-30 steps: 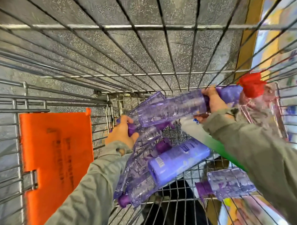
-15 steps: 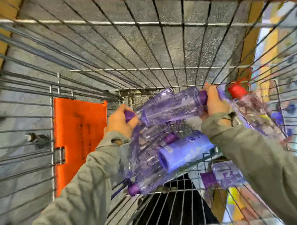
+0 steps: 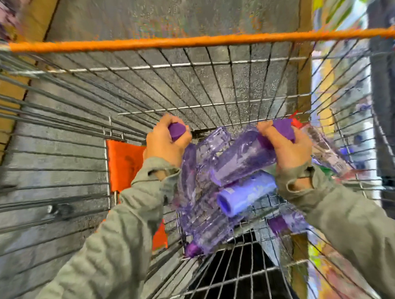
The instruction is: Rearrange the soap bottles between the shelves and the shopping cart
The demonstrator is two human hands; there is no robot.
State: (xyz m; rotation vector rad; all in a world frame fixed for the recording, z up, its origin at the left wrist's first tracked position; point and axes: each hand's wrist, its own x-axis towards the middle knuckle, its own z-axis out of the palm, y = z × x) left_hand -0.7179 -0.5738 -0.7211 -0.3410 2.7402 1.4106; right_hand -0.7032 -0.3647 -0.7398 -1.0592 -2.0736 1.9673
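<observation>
Both hands are inside a wire shopping cart (image 3: 189, 82) with an orange top rail. My left hand (image 3: 164, 143) is closed around the purple cap end of a clear purple soap bottle (image 3: 188, 169) that hangs down from it. My right hand (image 3: 283, 146) grips the purple cap end of another clear purple bottle (image 3: 239, 161) lying tilted across the pile. Beneath them lie an opaque lilac bottle (image 3: 245, 193), more clear purple bottles (image 3: 206, 234) and a clear bottle with a red cap (image 3: 324, 149) at the right.
An orange plastic flap (image 3: 123, 165) hangs on the cart's left inner side. A grey floor shows through the wire. Blurred colourful shelves (image 3: 338, 99) stand to the right of the cart, and wooden boards to the left.
Both hands have lifted upward with their bottles, caps now pointing up. The view has tilted up, so the cart's orange rail has come well into sight.
</observation>
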